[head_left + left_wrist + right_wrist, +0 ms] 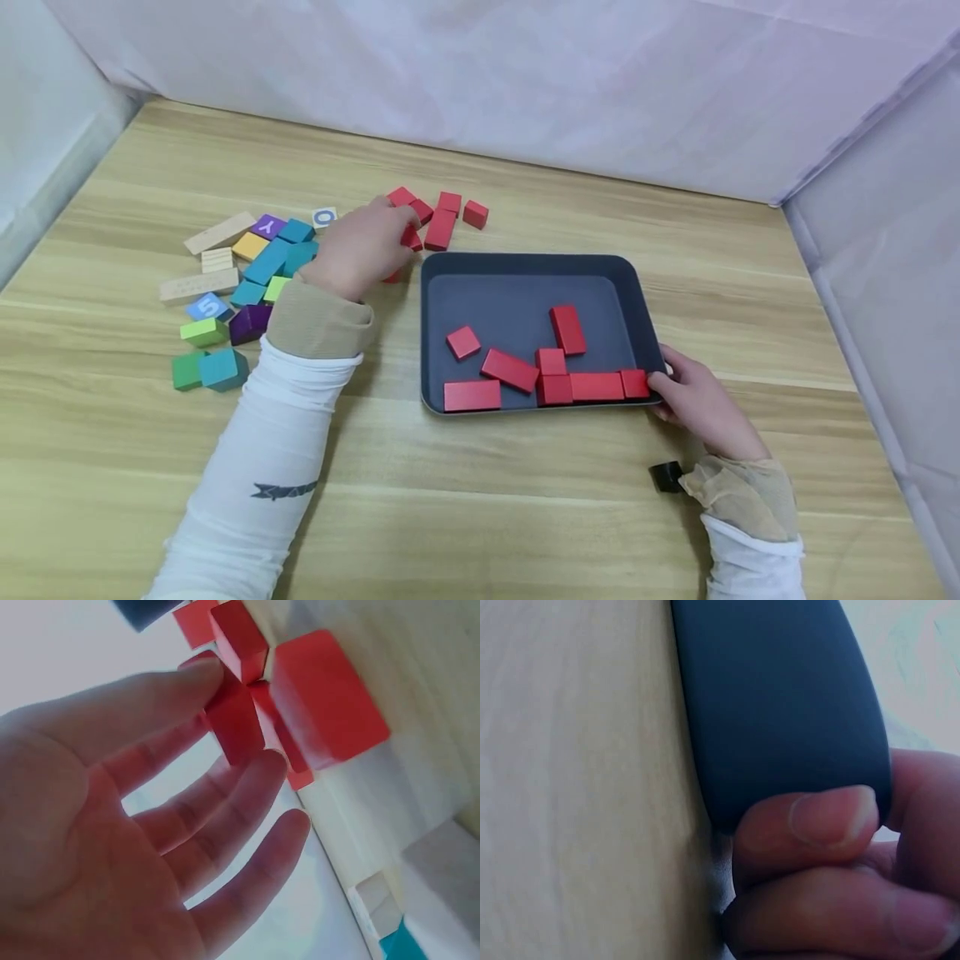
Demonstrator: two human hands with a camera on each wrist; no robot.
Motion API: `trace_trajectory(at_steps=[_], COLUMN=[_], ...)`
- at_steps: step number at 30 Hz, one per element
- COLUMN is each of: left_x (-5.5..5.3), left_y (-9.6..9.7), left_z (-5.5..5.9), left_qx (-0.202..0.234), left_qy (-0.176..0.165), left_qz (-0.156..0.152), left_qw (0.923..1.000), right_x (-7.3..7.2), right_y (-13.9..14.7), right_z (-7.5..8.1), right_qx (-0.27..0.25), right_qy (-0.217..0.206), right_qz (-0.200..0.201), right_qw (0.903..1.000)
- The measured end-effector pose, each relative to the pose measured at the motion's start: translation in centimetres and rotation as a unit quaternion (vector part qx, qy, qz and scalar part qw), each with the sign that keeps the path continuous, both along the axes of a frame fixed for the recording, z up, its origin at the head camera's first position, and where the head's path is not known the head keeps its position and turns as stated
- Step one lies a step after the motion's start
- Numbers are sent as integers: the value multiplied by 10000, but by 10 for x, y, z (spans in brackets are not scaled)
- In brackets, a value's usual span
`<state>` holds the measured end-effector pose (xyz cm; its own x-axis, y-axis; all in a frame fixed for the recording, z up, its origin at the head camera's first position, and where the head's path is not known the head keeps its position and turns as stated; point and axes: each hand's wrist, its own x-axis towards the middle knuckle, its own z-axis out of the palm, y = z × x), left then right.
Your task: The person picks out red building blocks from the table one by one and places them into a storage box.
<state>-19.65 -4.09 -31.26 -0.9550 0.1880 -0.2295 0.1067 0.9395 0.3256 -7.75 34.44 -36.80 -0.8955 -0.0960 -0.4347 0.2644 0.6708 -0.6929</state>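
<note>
My left hand (365,248) reaches into a loose group of red blocks behind the tray's left corner. In the left wrist view its thumb and fingers pinch a red block (238,724), with more red blocks just beyond. The dark grey tray (525,265) holds several red blocks, mostly lined along its near side, such as a long block (472,396) and a small cube (463,342). At the tray's near right corner, my right hand (701,400) grips the rim. The right wrist view shows curled fingers (817,825) against the tray's outer wall (780,697).
Left of the tray lies a mixed cluster of blocks: teal (267,261), plain wood (198,286), purple (250,323) and green (204,332). A red cube (476,214) sits behind the tray. A small black object (666,477) is beside the right wrist. Pale curtains (525,92) border the table.
</note>
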Motion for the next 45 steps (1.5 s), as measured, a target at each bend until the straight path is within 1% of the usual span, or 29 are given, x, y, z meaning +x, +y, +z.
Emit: trace_trajectory(at_steps=[4,7,10,12,13,14,15,16,19,21,23,27,30,32,34,36,37,39,42,45], left_x=[3,9,18,24,27,30,34,37,45,50,53,61,70,77,83,86,87,86,82,79], left_y=[4,13,27,38,44,50,55,60,74,80,85,92,98,104,110,114,116,117,117,118], left_z=[8,14,20,23,24,24,24,24,22,21,21,22,23,24,25,24,23,19,10,3], left_qx=[8,-113,-224,-278,-288,-289,-311,-330,-493,-638,-852,-1142,-1212,-1189,-1174,-1133,-1128,-1082,-1095,-1213], left_qy=[307,567,910,1095,1124,1112,1023,915,569,363,243,-39,-45,78,287,450,522,591,525,485], left_qz=[112,18,-246,-535,-698,-881,-1068,-1255,-1815,-2050,-2211,-2363,-2494,-2638,-2784,-2890,-2916,-2884,-2794,-2683], left_qw=[9995,9983,9953,9922,9908,9895,9885,9873,9805,9760,9712,9649,9608,9572,9528,9495,9484,9495,9525,9544], right_x=[0,0,-1,-1,-2,-2,-2,-3,-3,-3,-3,-3,-2,-1,-1,-2,-2,-2,-2,-2], right_y=[0,0,0,-1,-1,-2,-2,-3,-4,-5,-5,-5,-4,-3,-3,-4,-4,-4,-5,-4], right_z=[-1,-1,-1,-1,-1,0,0,0,0,1,1,0,0,0,0,0,0,0,0,0], right_qx=[7,-10,-1,-18,-9,9,4,20,47,51,47,23,8,13,16,32,47,59,85,67], right_qy=[36,1,12,42,60,69,61,47,11,17,28,11,26,49,62,63,64,69,58,50], right_qz=[-12,8,28,31,38,49,60,72,77,61,44,31,38,36,27,25,22,27,41,27], right_qw=[10000,10000,10000,10000,10000,10000,10000,10000,10000,10000,10000,10000,10000,10000,10000,10000,10000,10000,9999,10000])
